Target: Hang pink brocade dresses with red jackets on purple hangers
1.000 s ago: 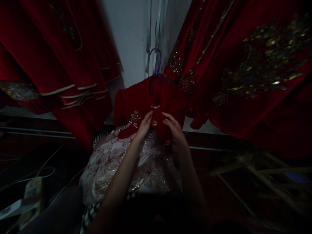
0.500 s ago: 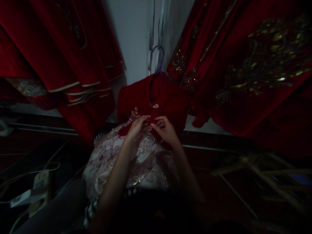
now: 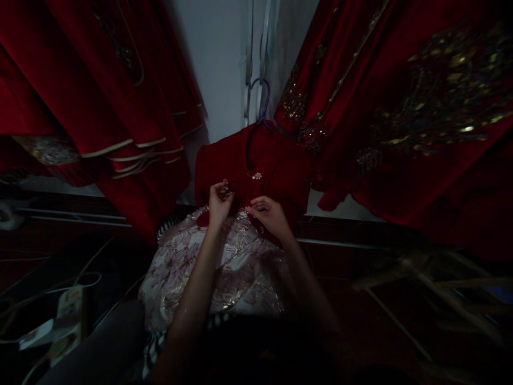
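A small red garment (image 3: 280, 160) hangs on a purple hanger (image 3: 265, 101) in front of me, with a pearl-like flower button (image 3: 256, 176) below its neckline. My left hand (image 3: 219, 206) is closed at the fingertips around a beaded ornament (image 3: 226, 186) on the garment's left front, mostly covered by the fingers. My right hand (image 3: 269, 215) pinches the front edge of the garment beside another small button (image 3: 247, 209). A pale floral cloth with metallic threads (image 3: 176, 267) lies under my forearms.
Red garments with pale trim (image 3: 132, 107) hang at left, and a red garment with gold sequins (image 3: 449, 107) at right. A power strip (image 3: 68, 310) with cables lies lower left. A wooden frame (image 3: 433, 289) stands lower right, blurred.
My left hand has moved up and left from the garment's middle onto the beaded ornament. My right hand has shifted slightly down and stays at the front edge.
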### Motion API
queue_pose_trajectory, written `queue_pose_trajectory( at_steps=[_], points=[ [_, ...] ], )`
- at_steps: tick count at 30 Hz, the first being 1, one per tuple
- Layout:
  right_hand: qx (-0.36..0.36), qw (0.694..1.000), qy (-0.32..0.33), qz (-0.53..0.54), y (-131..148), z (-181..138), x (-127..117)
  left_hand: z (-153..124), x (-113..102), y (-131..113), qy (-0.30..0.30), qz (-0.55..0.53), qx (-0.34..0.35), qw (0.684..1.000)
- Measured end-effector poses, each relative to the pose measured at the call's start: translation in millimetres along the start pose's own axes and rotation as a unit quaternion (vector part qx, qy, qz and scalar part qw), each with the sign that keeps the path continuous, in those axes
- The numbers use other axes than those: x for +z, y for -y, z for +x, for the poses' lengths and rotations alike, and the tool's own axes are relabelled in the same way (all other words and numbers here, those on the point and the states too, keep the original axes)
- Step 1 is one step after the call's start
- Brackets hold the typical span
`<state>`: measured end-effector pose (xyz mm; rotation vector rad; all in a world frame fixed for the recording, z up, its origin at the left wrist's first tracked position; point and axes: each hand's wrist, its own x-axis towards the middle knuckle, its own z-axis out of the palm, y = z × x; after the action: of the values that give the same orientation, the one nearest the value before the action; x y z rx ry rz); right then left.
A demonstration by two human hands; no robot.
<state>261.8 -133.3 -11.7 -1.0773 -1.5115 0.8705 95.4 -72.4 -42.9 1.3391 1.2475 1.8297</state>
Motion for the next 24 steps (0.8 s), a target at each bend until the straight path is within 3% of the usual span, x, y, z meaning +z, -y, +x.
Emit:
queue_pose_trajectory(
  at_steps=[5,10,17,20,24],
  points=[
    [0.023,0.997,-0.034,0.058,-3,23,1,6,5,8,0.0,-0.1,-0.045,0.994],
    [0.027,0.996,-0.016,0.086,-8,59,21,5,6,3,-0.022,-0.141,-0.087,0.986],
    [-0.058,0.995,-0.078,0.01,-21,77,54,7,6,5,-0.033,-0.192,-0.145,0.97],
    [-0.104,0.988,-0.109,-0.045,-21,74,60,6,5,4,-0.044,-0.183,-0.143,0.972],
    [-0.138,0.979,-0.101,-0.111,-19,68,61,3,2,-2,-0.043,-0.138,-0.138,0.98]
  ],
)
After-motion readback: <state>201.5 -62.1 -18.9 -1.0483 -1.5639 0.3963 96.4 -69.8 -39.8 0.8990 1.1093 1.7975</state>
